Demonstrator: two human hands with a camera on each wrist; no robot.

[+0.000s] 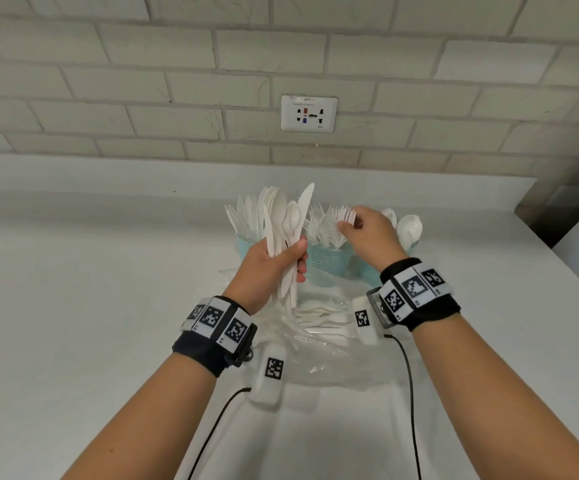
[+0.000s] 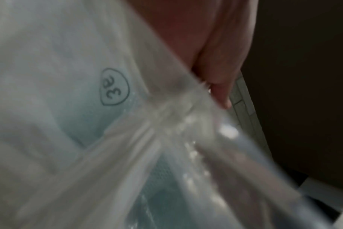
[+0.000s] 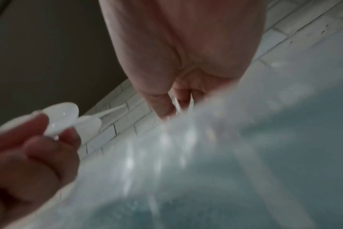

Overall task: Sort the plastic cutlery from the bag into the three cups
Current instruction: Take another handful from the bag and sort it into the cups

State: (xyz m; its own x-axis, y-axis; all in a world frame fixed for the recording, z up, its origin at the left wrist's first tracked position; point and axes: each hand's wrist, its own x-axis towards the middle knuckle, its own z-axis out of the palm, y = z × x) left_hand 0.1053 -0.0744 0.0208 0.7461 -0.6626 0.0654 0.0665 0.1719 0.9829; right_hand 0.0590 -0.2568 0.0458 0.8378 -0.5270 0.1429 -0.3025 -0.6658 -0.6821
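My left hand (image 1: 298, 258) grips an upright bundle of white plastic knives and spoons (image 1: 290, 216) in front of the left cup (image 1: 245, 245). My right hand (image 1: 347, 226) hovers over the middle light-blue cup (image 1: 326, 263), which is full of forks, and pinches the top of a fork (image 1: 346, 213). The right wrist view shows thin tines between my right hand's fingertips (image 3: 162, 106). The right cup (image 1: 367, 276) holds spoons (image 1: 409, 227). A clear bag (image 1: 326, 358) with more cutlery lies near me on the counter. The left wrist view is blurred, filled by handles (image 2: 112, 86).
The white counter (image 1: 90, 289) runs to a brick wall with a socket plate (image 1: 309, 114). Its right edge (image 1: 558, 252) drops away beside a dark gap. Two black cables (image 1: 409, 393) trail from my wristbands toward me.
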